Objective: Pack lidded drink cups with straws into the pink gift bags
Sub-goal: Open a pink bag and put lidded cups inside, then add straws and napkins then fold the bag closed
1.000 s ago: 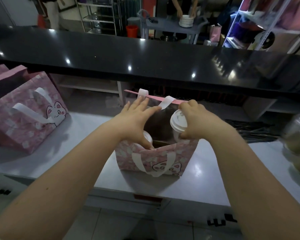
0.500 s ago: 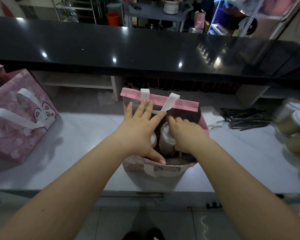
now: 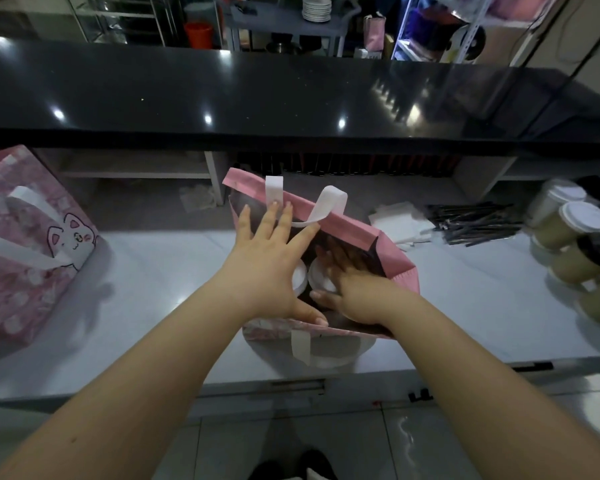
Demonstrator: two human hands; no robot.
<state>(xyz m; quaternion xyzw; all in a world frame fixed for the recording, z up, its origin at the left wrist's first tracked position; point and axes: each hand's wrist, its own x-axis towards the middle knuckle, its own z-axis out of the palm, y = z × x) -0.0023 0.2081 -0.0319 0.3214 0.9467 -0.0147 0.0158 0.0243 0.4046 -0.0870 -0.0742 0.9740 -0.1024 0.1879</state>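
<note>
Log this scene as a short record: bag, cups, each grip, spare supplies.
bag: pink, upright on counter, mouth open
packed cups: two white lids showing inside
left grip: open fingers spreading the bag's mouth
right grip: inside the bag, fingers straight over the right lid
at right: straws, spare cups
at left: second bag

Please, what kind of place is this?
Probably the staff side of a drink shop counter: lidded drink cups are grouped at the right, wrapped straws lie beside them, and a raised black countertop runs behind.
</note>
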